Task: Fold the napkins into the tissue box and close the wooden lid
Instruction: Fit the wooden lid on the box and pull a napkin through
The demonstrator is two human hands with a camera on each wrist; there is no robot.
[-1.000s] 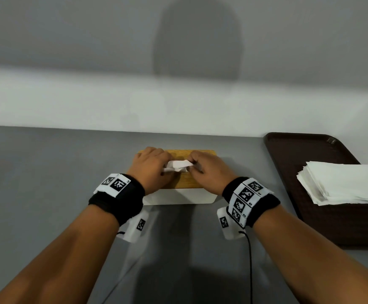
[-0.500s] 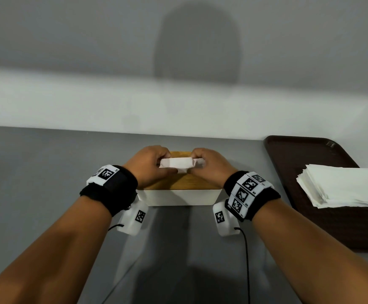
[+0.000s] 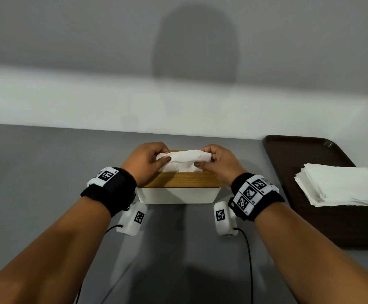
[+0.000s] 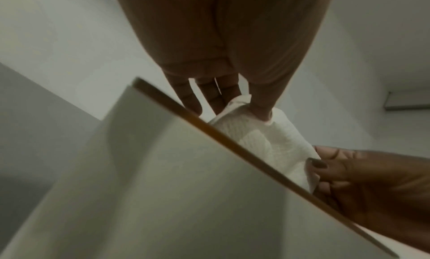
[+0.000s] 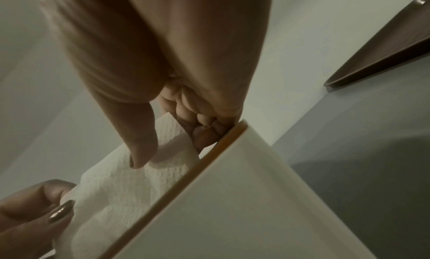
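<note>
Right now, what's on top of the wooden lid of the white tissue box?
A white napkin rises from the wooden lid, pinched by the left hand and right hand. The lid's slot and the white tissue box interior are covered.

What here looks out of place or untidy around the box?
Nothing is damaged or spilled. One napkin sticks up crumpled above the wooden lid of the tissue box, pinched at its ends by the left hand and the right hand. The napkin stack on the tray is slightly fanned.
</note>
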